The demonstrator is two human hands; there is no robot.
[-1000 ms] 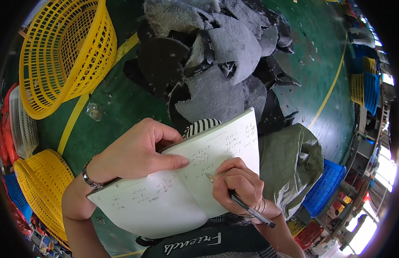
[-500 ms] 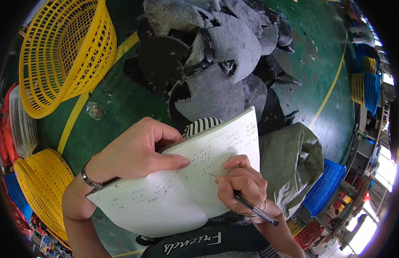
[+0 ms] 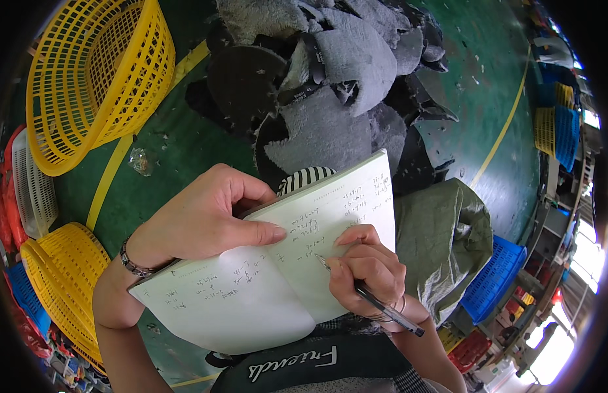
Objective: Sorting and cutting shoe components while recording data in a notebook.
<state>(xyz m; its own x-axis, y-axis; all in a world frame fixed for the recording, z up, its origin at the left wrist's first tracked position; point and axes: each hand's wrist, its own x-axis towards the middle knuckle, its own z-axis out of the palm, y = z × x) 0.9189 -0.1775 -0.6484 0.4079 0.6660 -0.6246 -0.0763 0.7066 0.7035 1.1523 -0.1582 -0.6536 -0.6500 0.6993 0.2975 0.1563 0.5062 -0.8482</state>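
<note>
An open notebook (image 3: 271, 321) with handwritten lines lies across my lap, tilted up on its far side. My left hand (image 3: 209, 219) grips its upper edge, thumb pressed on the page and fingers behind it. My right hand (image 3: 369, 272) is closed round a pen (image 3: 390, 316) with a clear barrel and dark grip. The pen's tip rests at or just above the right-hand page, beside a short written line. Beyond the notebook, a heap of grey fleecy and black cut pieces (image 3: 330, 131) lies on the green floor.
A large yellow plastic basket (image 3: 137, 92) stands at the far left, and another yellow basket (image 3: 71, 281) nearer. An olive sack (image 3: 441, 242) sits right of my hand, beside a blue crate (image 3: 494, 278). A crumpled clear wrapper (image 3: 141, 161) lies on the floor.
The notebook and both hands sit slightly higher in view. My right hand still holds the pen, its tip shifted a little on the page, where the short written line has grown slightly.
</note>
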